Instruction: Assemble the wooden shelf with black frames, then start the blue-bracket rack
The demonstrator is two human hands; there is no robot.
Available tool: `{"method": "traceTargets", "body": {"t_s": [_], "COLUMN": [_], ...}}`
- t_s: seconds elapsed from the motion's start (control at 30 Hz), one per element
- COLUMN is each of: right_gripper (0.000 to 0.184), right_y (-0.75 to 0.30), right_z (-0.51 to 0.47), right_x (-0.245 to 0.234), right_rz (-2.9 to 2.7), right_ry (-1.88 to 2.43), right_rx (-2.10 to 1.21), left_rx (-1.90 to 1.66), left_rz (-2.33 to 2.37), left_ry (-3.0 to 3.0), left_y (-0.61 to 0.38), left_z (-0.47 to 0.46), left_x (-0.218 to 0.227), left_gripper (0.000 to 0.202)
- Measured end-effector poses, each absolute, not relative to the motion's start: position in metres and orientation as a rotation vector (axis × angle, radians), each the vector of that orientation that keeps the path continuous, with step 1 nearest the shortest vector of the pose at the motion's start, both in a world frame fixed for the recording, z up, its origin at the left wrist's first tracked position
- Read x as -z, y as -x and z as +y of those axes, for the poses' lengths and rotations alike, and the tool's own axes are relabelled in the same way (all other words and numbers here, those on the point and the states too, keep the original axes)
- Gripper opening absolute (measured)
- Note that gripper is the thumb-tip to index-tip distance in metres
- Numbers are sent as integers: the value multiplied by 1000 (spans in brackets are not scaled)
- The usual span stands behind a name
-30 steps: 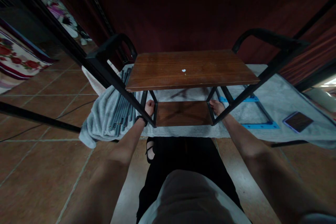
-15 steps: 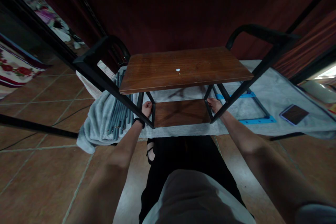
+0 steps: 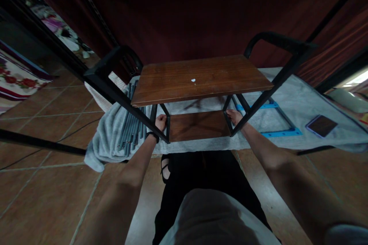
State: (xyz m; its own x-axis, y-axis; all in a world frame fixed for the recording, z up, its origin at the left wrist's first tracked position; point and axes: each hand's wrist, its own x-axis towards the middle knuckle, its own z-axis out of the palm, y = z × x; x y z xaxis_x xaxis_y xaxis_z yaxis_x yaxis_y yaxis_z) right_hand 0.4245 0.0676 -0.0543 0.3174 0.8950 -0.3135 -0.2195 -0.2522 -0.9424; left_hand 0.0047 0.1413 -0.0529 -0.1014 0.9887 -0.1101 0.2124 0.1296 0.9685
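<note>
Possibly, soft grey cloth [image 3: 296,101] could bunch beneath two-tier rack of black metal tubing and brown wood-grain boards [image 3: 207,84], tipping it. Leftward slide could scatter slim grey rods [image 3: 132,128] alongside. Right hand [image 3: 235,116] closed on lower bar [image 3: 227,124]; left hand [image 3: 160,122] curled at opposite bar [image 3: 168,128], hold unclear.

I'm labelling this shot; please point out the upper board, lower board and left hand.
Upper board [image 3: 205,77], head view: its top face.
Lower board [image 3: 199,126], head view: its top face.
Left hand [image 3: 161,121], head view: middle of the hand.
</note>
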Motion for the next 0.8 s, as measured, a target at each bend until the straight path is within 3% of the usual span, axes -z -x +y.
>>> {"method": "traceTargets", "body": {"t_s": [0.8], "right_gripper": [15], "right_y": [-421], "right_z": [68], "right_x": [45], "right_rz": [-553], "right_ry": [1455], "right_rx": [-1233], "left_rx": [-1063], "left_rz": [1472], "left_ry": [-1148], "left_y": [-2], "left_z": [138], "left_x": [42], "left_gripper": [23]}}
